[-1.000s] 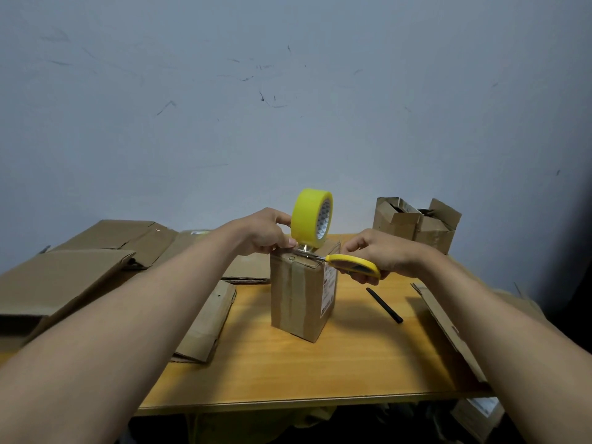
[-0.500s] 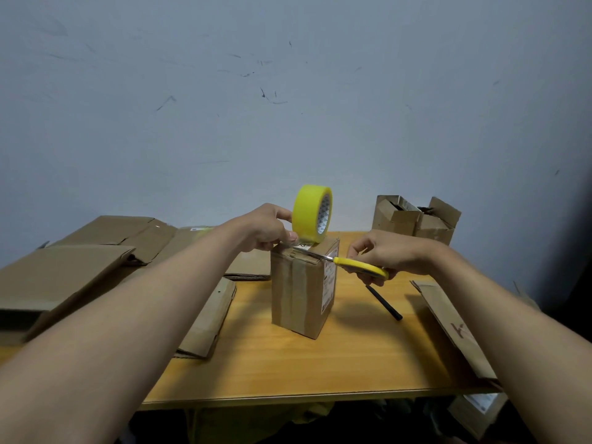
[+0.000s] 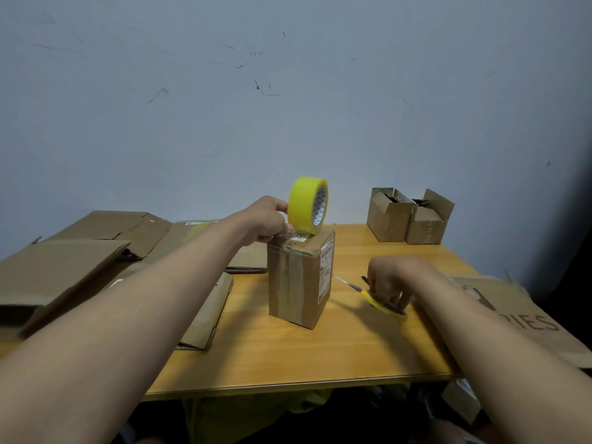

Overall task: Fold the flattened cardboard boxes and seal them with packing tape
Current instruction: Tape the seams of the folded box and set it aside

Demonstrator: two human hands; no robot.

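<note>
Cardboard box taped, standing mid-table

Brown and upright, our box [image 3: 299,277] shows tape down its front and a white label. Our left hand [image 3: 267,221] pinches the yellow tape roll [image 3: 308,205] on top; our right hand [image 3: 386,282] grips scissors [image 3: 378,301] beside it.

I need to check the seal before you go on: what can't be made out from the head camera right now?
- Tape cut: left hand and tape roll cover the top seam of the box.
- Scissors: motion-blurred, right hand over the handles.
- Box label: print too small.
- Two open boxes: contents dark.
</note>
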